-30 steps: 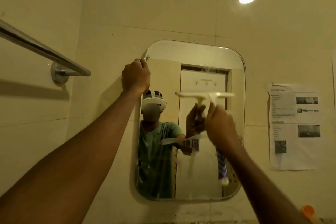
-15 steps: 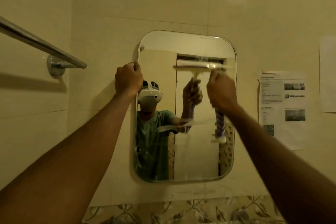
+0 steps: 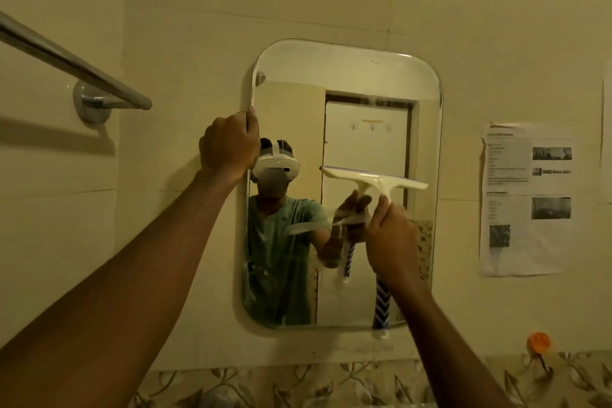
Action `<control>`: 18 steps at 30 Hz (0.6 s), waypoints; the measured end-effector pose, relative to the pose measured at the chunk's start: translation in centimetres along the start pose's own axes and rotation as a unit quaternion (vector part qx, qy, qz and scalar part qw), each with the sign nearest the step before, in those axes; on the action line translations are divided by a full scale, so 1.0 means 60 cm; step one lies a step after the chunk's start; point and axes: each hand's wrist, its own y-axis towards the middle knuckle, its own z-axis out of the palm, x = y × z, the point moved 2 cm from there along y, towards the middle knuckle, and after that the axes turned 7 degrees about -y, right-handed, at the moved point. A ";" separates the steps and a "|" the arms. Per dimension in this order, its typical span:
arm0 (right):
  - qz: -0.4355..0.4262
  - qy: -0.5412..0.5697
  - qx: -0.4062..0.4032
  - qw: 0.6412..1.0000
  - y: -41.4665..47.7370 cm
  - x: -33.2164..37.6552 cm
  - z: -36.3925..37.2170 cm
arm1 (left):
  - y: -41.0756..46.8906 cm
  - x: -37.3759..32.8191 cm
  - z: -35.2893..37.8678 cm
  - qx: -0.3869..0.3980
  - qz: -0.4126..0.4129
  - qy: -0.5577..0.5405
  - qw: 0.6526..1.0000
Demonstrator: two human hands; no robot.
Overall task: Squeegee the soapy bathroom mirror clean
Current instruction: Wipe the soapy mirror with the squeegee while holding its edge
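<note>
Just one squeegee (image 3: 376, 181), one mirror (image 3: 364, 76).

Cream squeegee (image 3: 374, 179) with blue-white chevron handle, beige wall tiles (image 3: 185, 26), leaf-patterned border (image 3: 298, 384).

Squeegee (image 3: 374, 179) in right hand (image 3: 390, 242); left hand (image 3: 228, 146) on mirror (image 3: 347, 76).

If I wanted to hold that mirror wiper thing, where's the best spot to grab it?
Grab the squeegee by its long blue-striped handle, coming from below, just under the wide white blade. The blade sits crosswise on top and should stay free for the mirror, so fingers belong on the stem, as the right hand grips it.
</note>
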 end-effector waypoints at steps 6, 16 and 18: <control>0.046 -0.015 0.001 0.999 -0.075 -0.046 0.031 | -0.054 0.010 0.002 0.023 -0.013 -0.004 1.000; 0.032 -0.002 0.042 0.999 -0.122 -0.081 0.026 | -0.134 0.043 0.001 0.059 -0.067 -0.060 0.994; 0.017 -0.007 0.000 1.000 -0.059 -0.063 0.002 | -0.143 0.044 -0.001 0.061 -0.069 -0.062 0.994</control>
